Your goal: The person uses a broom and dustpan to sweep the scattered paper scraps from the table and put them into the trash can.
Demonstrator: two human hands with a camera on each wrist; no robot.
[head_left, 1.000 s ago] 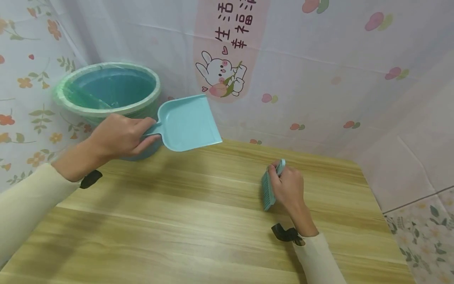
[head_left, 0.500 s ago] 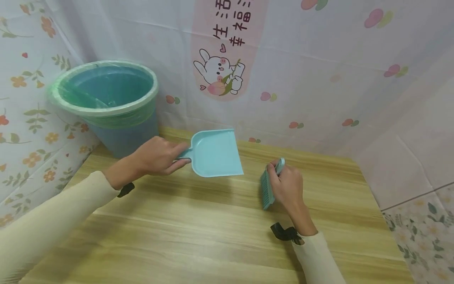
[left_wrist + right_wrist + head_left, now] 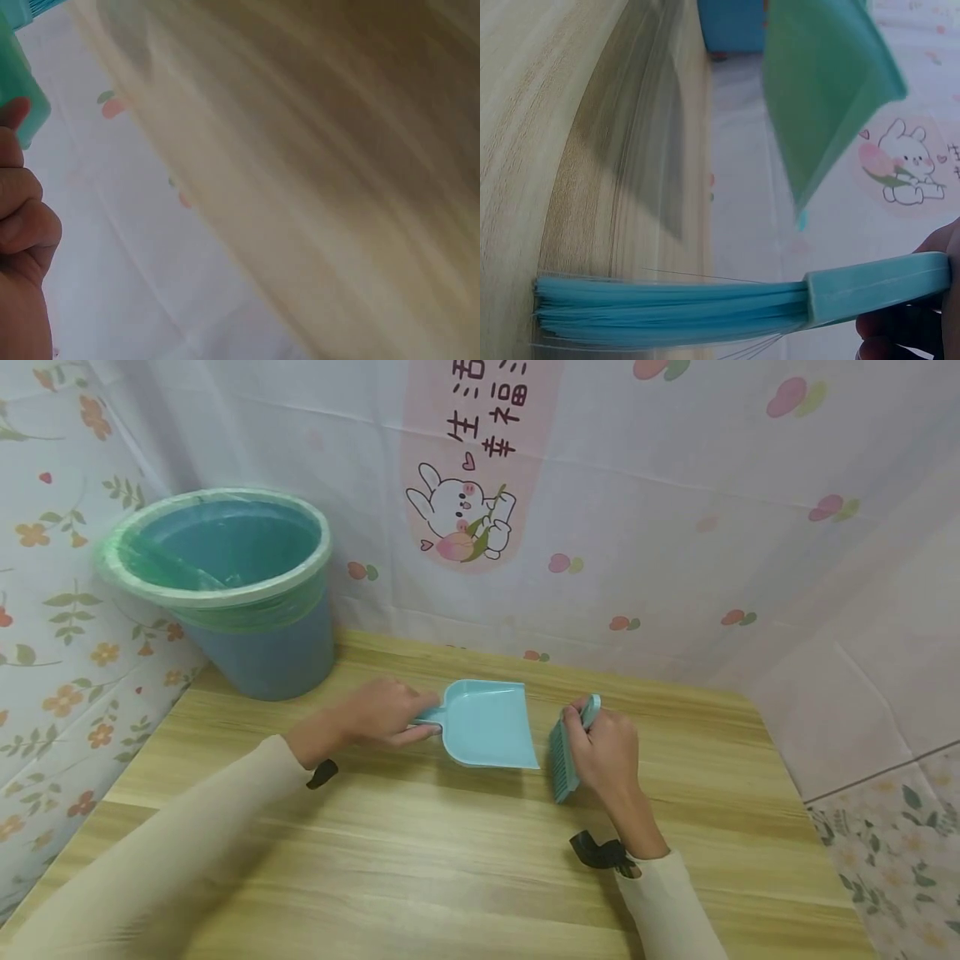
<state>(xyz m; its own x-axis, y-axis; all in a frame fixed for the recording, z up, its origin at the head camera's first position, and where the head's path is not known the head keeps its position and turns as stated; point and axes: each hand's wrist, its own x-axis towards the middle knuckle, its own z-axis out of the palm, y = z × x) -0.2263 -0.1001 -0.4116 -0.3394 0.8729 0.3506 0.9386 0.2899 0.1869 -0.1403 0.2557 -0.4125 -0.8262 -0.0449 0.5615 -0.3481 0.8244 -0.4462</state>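
My left hand [image 3: 382, 710] grips the handle of a light blue dustpan [image 3: 487, 725], held a little above the wooden table with its flat edge to the right. The left wrist view shows that hand [image 3: 26, 217] with curled fingers and part of the dustpan [image 3: 19, 90]. My right hand [image 3: 611, 747] holds a blue hand brush [image 3: 564, 764] just right of the dustpan's edge, with a narrow gap between. In the right wrist view the brush's bristles [image 3: 667, 311] meet the tabletop, and the dustpan [image 3: 825, 90] hangs clear of it.
A blue bin [image 3: 262, 643] with a green liner stands at the table's back left corner. Printed curtains [image 3: 637, 527] run along the back and sides of the wooden table [image 3: 450, 877].
My left hand has carried the dustpan from in front of the bin down and to the right, close to the brush. My right hand and the brush have stayed almost still.
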